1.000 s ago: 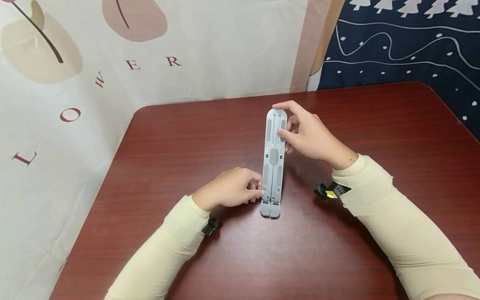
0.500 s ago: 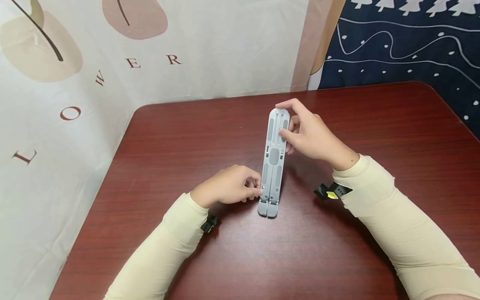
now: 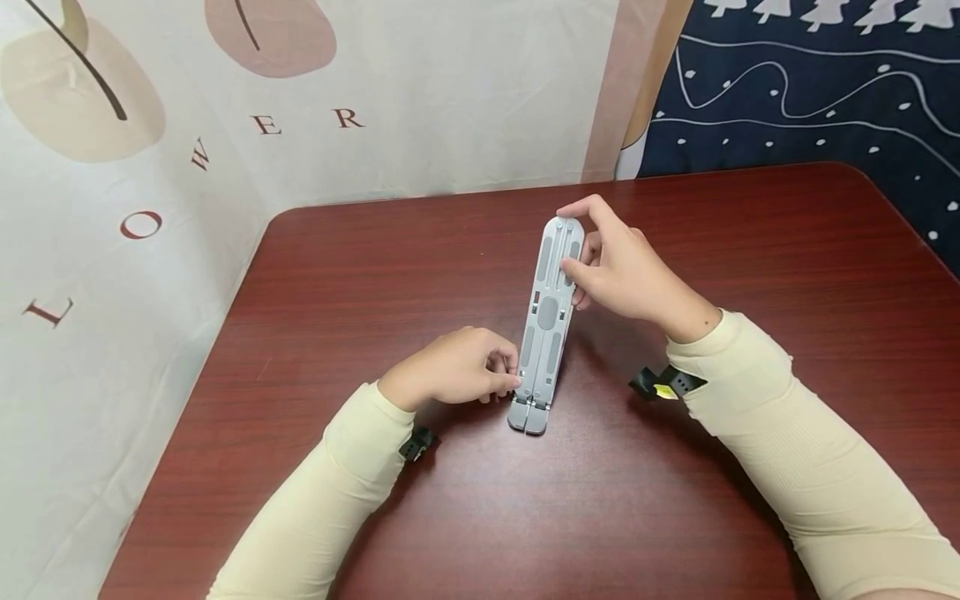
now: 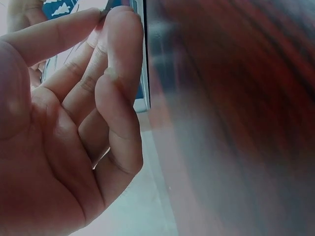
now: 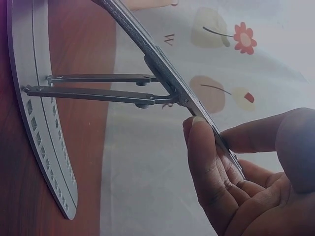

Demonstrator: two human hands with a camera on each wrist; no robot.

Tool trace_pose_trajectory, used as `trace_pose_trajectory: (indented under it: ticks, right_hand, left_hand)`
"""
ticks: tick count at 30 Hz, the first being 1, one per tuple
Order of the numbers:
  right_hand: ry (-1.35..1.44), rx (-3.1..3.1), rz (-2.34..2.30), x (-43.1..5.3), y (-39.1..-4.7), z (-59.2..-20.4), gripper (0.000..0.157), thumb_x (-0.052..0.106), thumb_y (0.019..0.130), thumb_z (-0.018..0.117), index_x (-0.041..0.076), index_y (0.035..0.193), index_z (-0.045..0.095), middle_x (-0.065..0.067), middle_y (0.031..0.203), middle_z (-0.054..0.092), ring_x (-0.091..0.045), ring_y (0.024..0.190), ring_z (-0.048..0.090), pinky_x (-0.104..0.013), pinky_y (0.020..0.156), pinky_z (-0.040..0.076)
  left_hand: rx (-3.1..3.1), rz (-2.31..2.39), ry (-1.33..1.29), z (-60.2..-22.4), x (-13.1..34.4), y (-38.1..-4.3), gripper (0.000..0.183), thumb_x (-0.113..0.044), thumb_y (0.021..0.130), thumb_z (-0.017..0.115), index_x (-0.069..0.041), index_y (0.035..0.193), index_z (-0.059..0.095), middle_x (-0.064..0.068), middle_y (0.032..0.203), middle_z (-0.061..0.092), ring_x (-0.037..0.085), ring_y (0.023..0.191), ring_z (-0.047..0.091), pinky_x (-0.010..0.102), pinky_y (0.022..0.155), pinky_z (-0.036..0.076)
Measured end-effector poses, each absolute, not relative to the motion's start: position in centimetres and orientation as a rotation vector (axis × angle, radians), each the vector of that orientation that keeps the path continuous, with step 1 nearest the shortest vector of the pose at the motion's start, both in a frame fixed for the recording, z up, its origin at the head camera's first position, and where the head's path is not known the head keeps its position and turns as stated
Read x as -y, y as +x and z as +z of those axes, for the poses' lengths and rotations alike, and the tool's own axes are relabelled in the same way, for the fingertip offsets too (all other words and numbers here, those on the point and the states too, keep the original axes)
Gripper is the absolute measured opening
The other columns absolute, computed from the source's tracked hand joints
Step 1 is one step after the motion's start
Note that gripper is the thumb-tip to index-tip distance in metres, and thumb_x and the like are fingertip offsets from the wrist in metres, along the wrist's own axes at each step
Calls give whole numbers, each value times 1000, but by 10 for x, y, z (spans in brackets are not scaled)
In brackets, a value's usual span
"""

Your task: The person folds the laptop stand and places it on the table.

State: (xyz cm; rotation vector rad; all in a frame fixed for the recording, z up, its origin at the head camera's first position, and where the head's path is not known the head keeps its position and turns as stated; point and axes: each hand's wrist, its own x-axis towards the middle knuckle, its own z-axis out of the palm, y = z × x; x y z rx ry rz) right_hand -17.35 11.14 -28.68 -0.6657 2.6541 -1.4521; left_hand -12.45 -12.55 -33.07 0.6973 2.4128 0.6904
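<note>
A silver folding laptop stand (image 3: 547,312), with grey rubber pads and its two arms side by side, slants up from the table in the head view. My right hand (image 3: 626,267) grips its upper end, thumb on the front face and index finger over the tip. Low on the left edge, my left hand (image 3: 457,367) pinches the stand between thumb and fingers; the left wrist view shows those fingertips (image 4: 125,29) meeting near a small dark part. From the side, the right wrist view shows the notched base (image 5: 42,123) and thin struts (image 5: 98,93) propping the raised upper part.
The dark red wooden table (image 3: 637,500) runs under both arms. A white curtain (image 3: 465,100) with printed letters hangs along the back and left edges, and a navy cloth (image 3: 795,100) with white trees at the back right. Black straps (image 3: 678,381) circle the wrists.
The stand has turned slightly clockwise: its top has shifted right and its foot left. Both hands have moved a little with it and keep their hold.
</note>
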Motion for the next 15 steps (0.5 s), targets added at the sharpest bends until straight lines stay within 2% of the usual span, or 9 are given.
trace_pose_trajectory:
  ticks: [9, 15]
  right_hand:
    - [-608, -2673, -1445, -111, -172, -285, 53, 1, 92, 63, 14, 140, 42, -18, 73, 63, -28, 54, 64, -28, 53, 55]
    - [-584, -2681, -1442, -111, -171, -284, 52, 2, 91, 63, 13, 138, 42, -20, 71, 64, -23, 51, 62, -29, 52, 55]
  left_hand:
    - [-2400, 690, 701, -329, 129, -127, 16, -25, 95, 67, -21, 79, 64, -8, 69, 71, 11, 60, 69, 30, 72, 50]
    - [-2388, 712, 711, -331, 132, -130, 15, -23, 95, 67, -20, 81, 65, -6, 70, 70, 13, 61, 68, 29, 73, 50]
